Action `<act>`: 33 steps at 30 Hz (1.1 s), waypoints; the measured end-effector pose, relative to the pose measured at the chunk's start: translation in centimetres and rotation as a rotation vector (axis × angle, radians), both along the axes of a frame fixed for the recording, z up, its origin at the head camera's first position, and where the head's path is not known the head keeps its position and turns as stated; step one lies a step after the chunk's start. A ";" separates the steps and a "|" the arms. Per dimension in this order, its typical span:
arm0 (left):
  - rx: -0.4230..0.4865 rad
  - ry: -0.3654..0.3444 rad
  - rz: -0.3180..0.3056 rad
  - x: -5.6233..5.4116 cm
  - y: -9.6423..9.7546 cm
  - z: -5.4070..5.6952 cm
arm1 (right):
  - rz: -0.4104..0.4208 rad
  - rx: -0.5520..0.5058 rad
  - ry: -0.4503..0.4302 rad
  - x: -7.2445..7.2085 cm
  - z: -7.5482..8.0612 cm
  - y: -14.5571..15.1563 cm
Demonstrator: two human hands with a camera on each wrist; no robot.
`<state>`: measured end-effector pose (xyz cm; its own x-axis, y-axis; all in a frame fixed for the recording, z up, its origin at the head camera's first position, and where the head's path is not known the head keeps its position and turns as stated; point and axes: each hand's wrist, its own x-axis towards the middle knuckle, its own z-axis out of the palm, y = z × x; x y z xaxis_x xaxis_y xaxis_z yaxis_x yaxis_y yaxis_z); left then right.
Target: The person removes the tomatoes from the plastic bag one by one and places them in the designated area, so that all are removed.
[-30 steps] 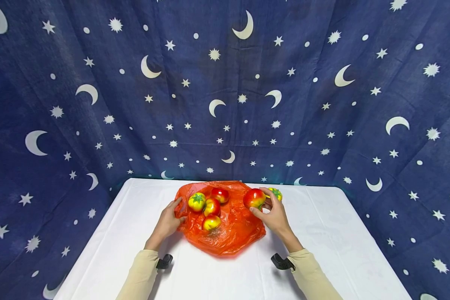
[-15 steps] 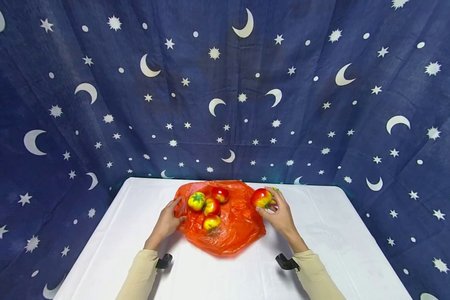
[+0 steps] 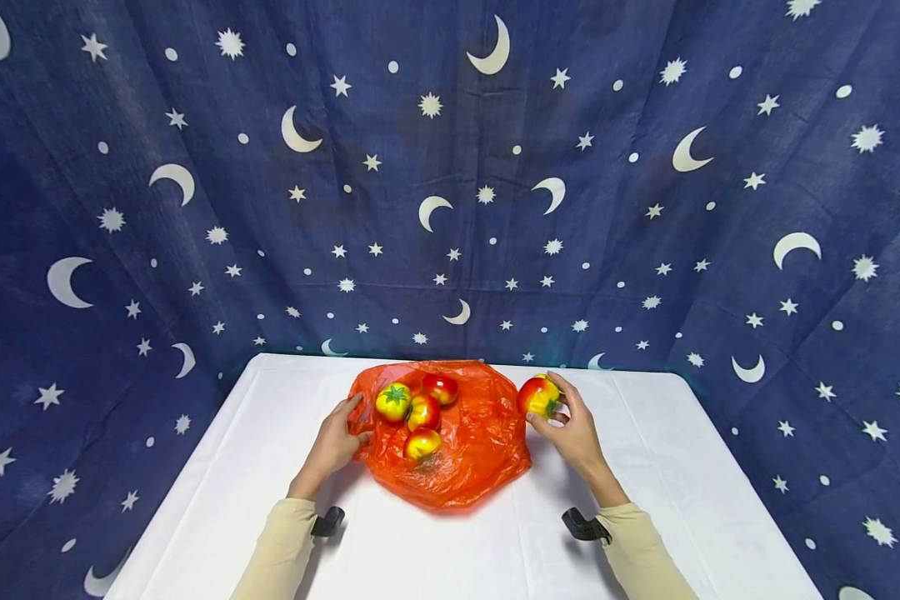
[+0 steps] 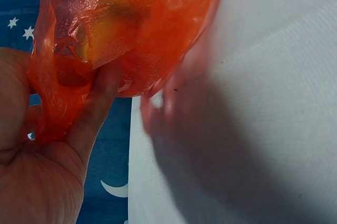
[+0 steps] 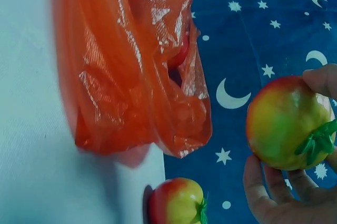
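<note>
A red-and-yellow tomato [image 3: 537, 397] with a green leafy top is held between the thumb and fingers of my right hand [image 3: 576, 437], just right of the bag. In the right wrist view that tomato [image 5: 287, 124] shows its green calyx toward the palm. My left hand [image 3: 332, 442] grips the left edge of a crumpled red plastic bag [image 3: 472, 454]; the film bunches between thumb and fingers in the left wrist view. Several more tomatoes [image 3: 423, 413] lie grouped in the bag's left half. Another tomato [image 5: 176, 203] rests on the table, mostly hidden behind my right hand in the head view.
A white cloth covers the table [image 3: 420, 558]. A dark blue curtain [image 3: 450, 167] with moons and stars hangs behind it and along both sides. Black wrist-worn devices, one at the left wrist [image 3: 328, 522] and one at the right [image 3: 585, 525], jut inward over the cloth.
My right hand has moved right with its tomato, from over the bag's right part to just past its right edge. The left hand and the grouped tomatoes stay put.
</note>
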<state>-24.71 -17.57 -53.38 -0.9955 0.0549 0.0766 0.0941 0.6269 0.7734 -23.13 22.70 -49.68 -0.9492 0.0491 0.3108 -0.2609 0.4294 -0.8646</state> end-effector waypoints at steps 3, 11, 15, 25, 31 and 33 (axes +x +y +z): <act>0.006 -0.010 0.000 0.0 0.0 0.1 | -0.006 -0.038 -0.005 0.0 0.0 0.4; 0.012 -0.005 -0.005 -0.1 0.0 0.1 | -0.047 -0.002 -0.021 -0.2 -0.2 1.5; 0.015 0.001 -0.008 -0.1 -0.1 0.0 | -0.069 0.035 -0.020 -0.4 -0.3 2.1; 0.000 -0.025 0.003 -0.1 -0.1 0.2 | -0.122 0.054 -0.026 -0.8 -0.3 3.8; -0.009 -0.027 0.004 0.0 0.0 0.3 | -0.167 0.088 -0.011 -1.1 -0.3 4.8; -0.006 -0.030 0.005 0.0 0.0 0.3 | -0.187 0.083 -0.018 -1.3 -0.4 5.1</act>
